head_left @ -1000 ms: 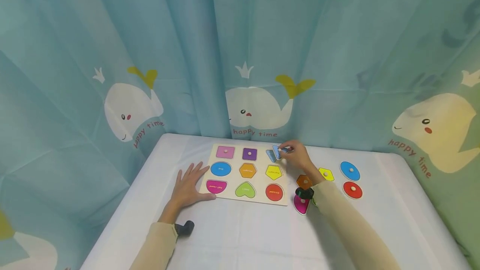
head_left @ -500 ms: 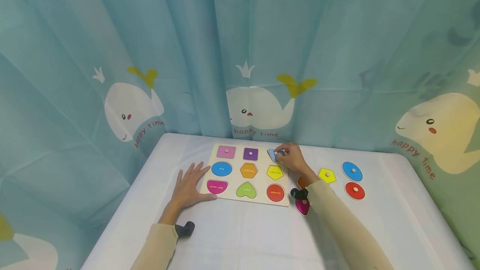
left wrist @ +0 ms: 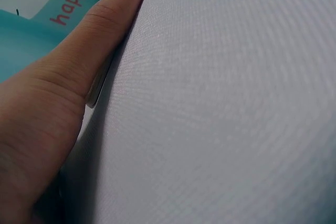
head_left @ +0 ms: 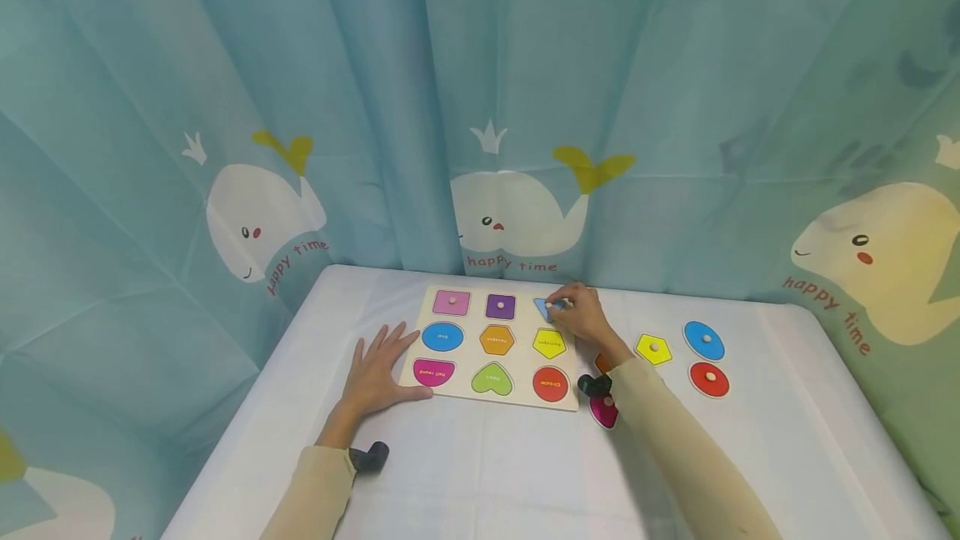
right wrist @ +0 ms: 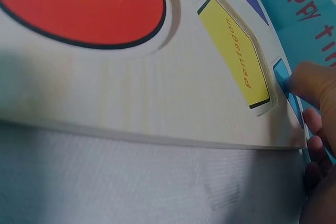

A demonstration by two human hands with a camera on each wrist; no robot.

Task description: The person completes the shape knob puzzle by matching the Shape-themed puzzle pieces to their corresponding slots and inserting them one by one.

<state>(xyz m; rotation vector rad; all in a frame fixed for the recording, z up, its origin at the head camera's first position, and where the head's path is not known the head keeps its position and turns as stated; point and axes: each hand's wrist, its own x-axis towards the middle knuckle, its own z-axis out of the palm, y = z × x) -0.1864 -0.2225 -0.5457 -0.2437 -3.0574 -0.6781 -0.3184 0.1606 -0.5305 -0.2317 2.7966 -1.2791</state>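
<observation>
A pale wooden shape puzzle board (head_left: 522, 377) lies on the white table. At its far right corner my right hand (head_left: 585, 317) pinches a blue triangle puzzle piece (head_left: 541, 305) between thumb and fingers; in the right wrist view the triangle (right wrist: 278, 68) lies flat in its corner of the board, its knob hidden by the thumb. My left hand (head_left: 377, 375) rests at the board's left side with fingers spread, and the thumb (left wrist: 100, 27) lies along the near edge. A pink piece (head_left: 442, 304) and a purple piece (head_left: 491, 310) with knobs sit in the far row.
Right of the board lie loose knobbed pieces: a yellow pentagon (head_left: 646, 347), a blue oval (head_left: 696, 335), a red circle (head_left: 703, 387) and a magenta half round (head_left: 601, 416). An orange piece (head_left: 601, 363) is partly hidden by the right forearm. A curtain (head_left: 390, 107) hangs behind the table.
My right hand has moved slightly left and down with the blue triangle, which went from tilted above its recess to lying flat there. The left hand has stayed still.
</observation>
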